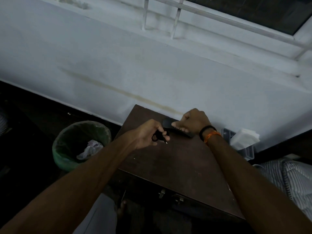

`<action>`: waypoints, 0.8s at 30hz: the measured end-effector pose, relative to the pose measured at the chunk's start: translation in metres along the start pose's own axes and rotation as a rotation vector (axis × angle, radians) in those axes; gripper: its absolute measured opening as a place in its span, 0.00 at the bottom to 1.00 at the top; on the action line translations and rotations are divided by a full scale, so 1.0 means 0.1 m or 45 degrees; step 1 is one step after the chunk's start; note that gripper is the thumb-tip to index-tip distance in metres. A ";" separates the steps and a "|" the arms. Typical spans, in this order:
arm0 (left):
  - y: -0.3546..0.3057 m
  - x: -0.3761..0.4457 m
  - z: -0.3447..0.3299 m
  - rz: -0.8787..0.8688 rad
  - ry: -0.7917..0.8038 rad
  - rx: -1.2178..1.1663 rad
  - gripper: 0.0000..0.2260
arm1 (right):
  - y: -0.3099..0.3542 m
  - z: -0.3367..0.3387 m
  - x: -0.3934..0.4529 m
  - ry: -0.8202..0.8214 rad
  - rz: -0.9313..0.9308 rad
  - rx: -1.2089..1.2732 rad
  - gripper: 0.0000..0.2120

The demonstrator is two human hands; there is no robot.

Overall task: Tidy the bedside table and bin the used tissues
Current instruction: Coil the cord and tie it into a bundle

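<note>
Head view showed both hands working at the far side of the dark bedside table. His left hand was curled round a small black item, perhaps a cable or clip with a metal tip poking out toward four o'clock; I could not tell what it was in the dim light. His right hand, a black and an orange band on its wrist, pinched the near end of a flat black case lying on the tabletop against the wall. The case's long axis ran from ten o'clock to four o'clock, its rounded end pointing toward ten.

To my eye the step was squaring these black things away, and it would go best by laying the small item alongside the case, parallel to the wall.

At nine o'clock from the table stood a green-lined bin with a crumpled tissue already inside. At three o'clock a white stack sat in a clear tray.
</note>
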State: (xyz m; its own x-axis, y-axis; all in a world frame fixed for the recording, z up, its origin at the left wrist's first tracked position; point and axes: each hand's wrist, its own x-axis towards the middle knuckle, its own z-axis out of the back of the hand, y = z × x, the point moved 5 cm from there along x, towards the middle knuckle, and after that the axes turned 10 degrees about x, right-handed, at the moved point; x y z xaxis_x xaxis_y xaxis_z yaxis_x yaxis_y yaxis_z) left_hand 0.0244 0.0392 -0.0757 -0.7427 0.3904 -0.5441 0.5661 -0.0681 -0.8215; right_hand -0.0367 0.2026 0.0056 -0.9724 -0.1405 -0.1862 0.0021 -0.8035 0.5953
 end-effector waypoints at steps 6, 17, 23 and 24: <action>-0.06 -0.03 -0.09 -0.093 0.047 -0.155 0.09 | 0.58 -0.25 -0.31 -0.023 0.215 0.170 0.10; -0.05 -0.06 0.01 -0.149 -0.044 -0.604 0.09 | 0.16 -0.84 -0.83 -0.014 0.328 0.314 0.09; 0.01 0.01 -0.01 -0.097 -0.056 -0.718 0.10 | -0.30 -0.67 -0.65 -0.090 -0.213 1.211 0.13; 0.01 0.02 -0.03 -0.098 -0.057 -0.715 0.10 | -0.32 -0.65 -0.62 -0.089 -0.263 1.347 0.13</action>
State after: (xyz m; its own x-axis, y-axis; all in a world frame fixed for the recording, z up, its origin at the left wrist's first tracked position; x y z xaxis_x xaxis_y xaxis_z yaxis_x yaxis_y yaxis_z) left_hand 0.0248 0.0422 -0.0769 -0.7970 0.3346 -0.5028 0.6038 0.4625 -0.6493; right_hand 0.0391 0.1999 -0.0526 -0.9420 0.0006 -0.3356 -0.3337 0.1040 0.9369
